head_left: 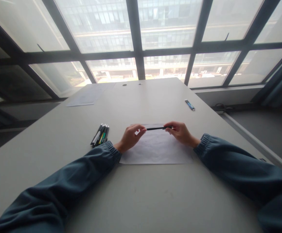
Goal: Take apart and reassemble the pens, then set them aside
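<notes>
A slim black pen (155,128) is held level between my two hands, above a white sheet of paper (155,152). My left hand (131,137) pinches its left end with thumb and fingertips. At the other end, my right hand (180,132) grips the pen, its fingers closed around it and partly covering it. The sheet lies flat under both hands and has faint marks on it. Just left of my left hand is a bundle of several pens (100,135), mostly dark, with some yellow and green among them.
On the white table (141,194), blue pens (190,105) lie at the right and more paper sheets (85,97) at the far left. A small dark disc (124,85) is near the far edge. Tall windows (165,26) stand beyond, with a curtain (279,84) at right.
</notes>
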`<state>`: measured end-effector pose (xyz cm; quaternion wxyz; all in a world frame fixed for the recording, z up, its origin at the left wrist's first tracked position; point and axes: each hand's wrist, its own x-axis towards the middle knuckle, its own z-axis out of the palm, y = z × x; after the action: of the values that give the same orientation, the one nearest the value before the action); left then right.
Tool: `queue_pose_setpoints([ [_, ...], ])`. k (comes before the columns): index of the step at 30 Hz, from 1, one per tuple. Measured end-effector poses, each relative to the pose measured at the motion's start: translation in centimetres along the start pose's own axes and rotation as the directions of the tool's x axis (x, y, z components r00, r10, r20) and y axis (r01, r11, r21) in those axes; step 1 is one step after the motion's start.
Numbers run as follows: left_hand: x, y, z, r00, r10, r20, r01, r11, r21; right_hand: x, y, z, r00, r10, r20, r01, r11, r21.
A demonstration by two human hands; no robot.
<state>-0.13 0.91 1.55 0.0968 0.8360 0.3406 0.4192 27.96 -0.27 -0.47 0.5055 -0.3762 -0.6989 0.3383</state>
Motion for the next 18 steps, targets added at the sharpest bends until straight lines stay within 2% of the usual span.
queue_pose_setpoints([
  [8, -0.06, -0.76, 0.07, 0.993, -0.01, 0.118, 0.017, 0.998, -0.063, 0.04, -0.23, -0.05, 0.998, -0.023, -0.059, 0.019, 0.998, -0.061],
  [14, 0.22, -0.41, -0.01, 0.998, 0.062, 0.016, -0.061, 0.998, -0.032, 0.06, -0.38, -0.08, 0.996, -0.011, -0.091, 0.002, 0.996, -0.09],
  [18, 0.31, -0.19, -0.02, 0.993, 0.117, -0.007, -0.117, 0.992, -0.045, 0.07, -0.5, -0.04, 0.995, -0.009, -0.095, 0.001, 0.997, -0.083],
])
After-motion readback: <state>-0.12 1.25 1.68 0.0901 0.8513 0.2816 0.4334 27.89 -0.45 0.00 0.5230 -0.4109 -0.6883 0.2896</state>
